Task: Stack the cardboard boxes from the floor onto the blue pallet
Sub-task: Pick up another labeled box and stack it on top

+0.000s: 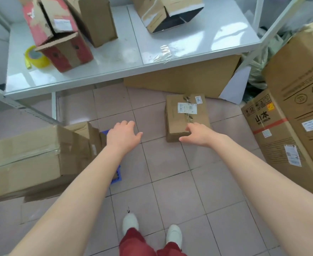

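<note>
- Head view looks down on a small cardboard box (187, 117) lying on the tiled floor (170, 172) at about 1 o'clock from the person's feet, just in front of the white tabletop (100, 58).
- Right hand (198, 134) is spread open, its fingers over the box's near edge; whether they touch it I cannot tell. Left hand (123, 134) is open and holds nothing, over bare tile at 11 o'clock, apart from the box.
- Judging by its small build and taped seam, the box should be stiff and fairly light; its weight cannot be read from here. The cardboard faces look matte, so palms should hold well, though the tape and label on top may be slicker.
- Best hold, I judge: one palm on each opposite side wall, low down, clear of the taped top.
- Blue pallet (116, 177) shows only as slivers at 9 to 10 o'clock, mostly buried under a large taped box (28, 159) and the left forearm, so free room on it cannot be made out.
- Far side and underside of the small box are hidden; label print is too blurred to read.
</note>
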